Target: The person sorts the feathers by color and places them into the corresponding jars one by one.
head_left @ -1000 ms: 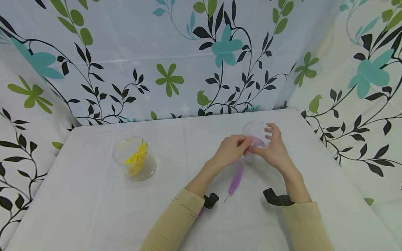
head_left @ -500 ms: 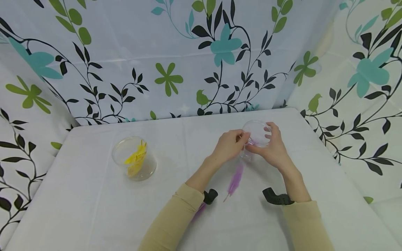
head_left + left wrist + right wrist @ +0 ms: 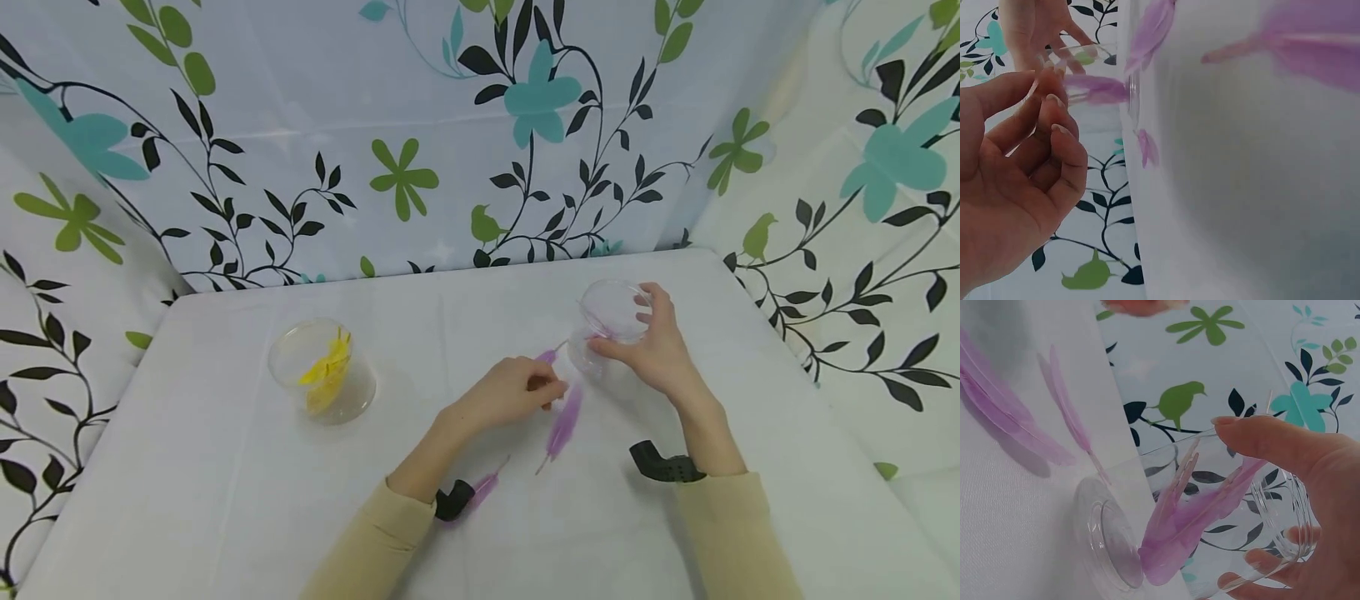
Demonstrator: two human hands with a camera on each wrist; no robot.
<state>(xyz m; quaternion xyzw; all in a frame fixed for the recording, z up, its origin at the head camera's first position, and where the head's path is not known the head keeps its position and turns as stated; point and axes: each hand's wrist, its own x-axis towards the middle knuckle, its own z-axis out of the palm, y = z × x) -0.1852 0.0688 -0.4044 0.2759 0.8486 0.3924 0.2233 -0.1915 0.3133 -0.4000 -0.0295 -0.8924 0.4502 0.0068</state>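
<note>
My right hand (image 3: 663,350) grips a clear plastic jar (image 3: 1107,547) near its rim, thumb on one side and fingers on the other. Purple feathers (image 3: 1175,534) stand inside the jar. To the left of it, my left hand (image 3: 510,387) is over the table with its fingers loosely curled. Its thumb and fingertips (image 3: 1054,103) come close together, and no feather shows between them. A loose purple feather (image 3: 564,423) lies just beside the left fingertips. Another feather (image 3: 550,356) is partly hidden behind that hand, and a third feather (image 3: 486,490) is partly under the left wrist camera.
On the left of the white table (image 3: 225,467) stands a second clear jar (image 3: 279,367) with yellow feathers (image 3: 327,375) in it. A leaf-patterned cloth (image 3: 420,92) hangs behind the table and at both sides.
The left hand, a second ago at the jar's rim by a purple feather, has drawn back left and down towards the loose feathers. My right hand keeps hold of the jar in the same place.
</note>
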